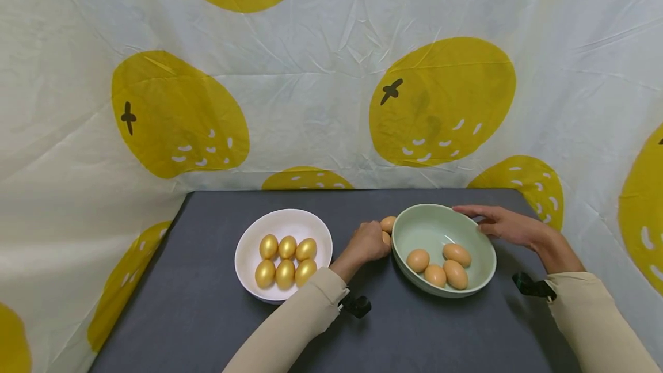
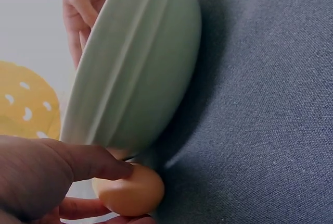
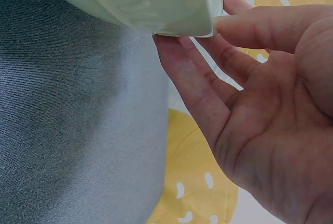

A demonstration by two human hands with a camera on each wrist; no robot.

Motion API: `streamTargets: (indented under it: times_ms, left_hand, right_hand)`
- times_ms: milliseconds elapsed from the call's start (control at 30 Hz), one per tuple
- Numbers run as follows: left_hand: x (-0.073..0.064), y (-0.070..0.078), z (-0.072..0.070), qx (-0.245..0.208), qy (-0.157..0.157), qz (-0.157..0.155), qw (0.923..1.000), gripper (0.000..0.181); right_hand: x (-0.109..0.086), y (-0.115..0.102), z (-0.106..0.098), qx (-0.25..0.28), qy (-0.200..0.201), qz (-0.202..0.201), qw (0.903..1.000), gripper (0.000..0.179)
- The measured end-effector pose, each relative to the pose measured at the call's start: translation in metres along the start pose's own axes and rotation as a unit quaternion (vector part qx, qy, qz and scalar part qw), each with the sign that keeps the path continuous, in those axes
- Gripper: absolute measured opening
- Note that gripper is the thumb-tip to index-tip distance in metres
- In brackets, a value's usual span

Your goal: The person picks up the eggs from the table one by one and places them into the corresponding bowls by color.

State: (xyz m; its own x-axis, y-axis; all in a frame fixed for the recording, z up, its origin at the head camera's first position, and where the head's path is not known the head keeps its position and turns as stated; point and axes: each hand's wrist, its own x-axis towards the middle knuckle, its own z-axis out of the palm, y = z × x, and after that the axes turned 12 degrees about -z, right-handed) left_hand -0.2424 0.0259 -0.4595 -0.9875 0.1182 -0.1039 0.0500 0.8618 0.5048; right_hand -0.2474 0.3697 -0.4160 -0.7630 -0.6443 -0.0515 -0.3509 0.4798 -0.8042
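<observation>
A pale green bowl (image 1: pixel 437 220) stands at the right of the table with several brown eggs (image 1: pixel 456 275) inside. Against its left side, my left hand (image 1: pixel 369 242) pinches a brown egg (image 2: pixel 132 193) between thumb and fingers, low beside the outer wall. Another brown egg (image 1: pixel 388 223) lies just beyond that hand, partly hidden by it. My right hand (image 1: pixel 510 226) holds the bowl's far right rim, thumb at the edge and fingers (image 3: pixel 182 70) spread against the outside wall.
To the left, a white bowl (image 1: pixel 246 246) contains several golden eggs (image 1: pixel 285 273). Both bowls rest on a dark grey table (image 1: pixel 202 304). A pale cloth (image 1: pixel 311 108) printed with big yellow fruit hangs behind the table's back edge.
</observation>
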Motion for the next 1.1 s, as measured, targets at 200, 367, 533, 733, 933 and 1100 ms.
streamTargets:
  times_ms: [200,367,533,733,933,1100]
  left_hand:
    - [-0.002,-0.001,0.004,-0.012,0.013,0.014,0.9997,0.013]
    - [-0.005,-0.002,0.004,-0.015,0.011,0.017,0.9997,0.026]
    - [-0.009,-0.003,-0.004,-0.028,0.014,0.016,0.9994,0.023]
    - [-0.01,-0.005,-0.016,-0.064,0.013,0.017,0.9977,0.014]
    - [-0.009,-0.006,-0.027,-0.094,-0.002,0.021,0.9953,0.022]
    - [-0.009,-0.01,-0.036,-0.114,-0.006,0.026,0.9931,0.028]
  right_hand:
    - [-0.001,0.001,0.0,0.006,-0.004,0.003,1.0,0.059]
    - [0.0,0.002,0.001,0.019,-0.01,0.002,0.9998,0.059]
    - [-0.001,0.002,0.001,0.012,-0.007,0.001,0.9999,0.059]
    - [-0.001,0.0,0.001,0.001,-0.003,-0.006,1.0,0.059]
    - [-0.001,0.001,0.001,0.007,-0.004,-0.003,1.0,0.059]
    - [-0.001,0.002,0.001,0.008,-0.005,-0.004,1.0,0.06]
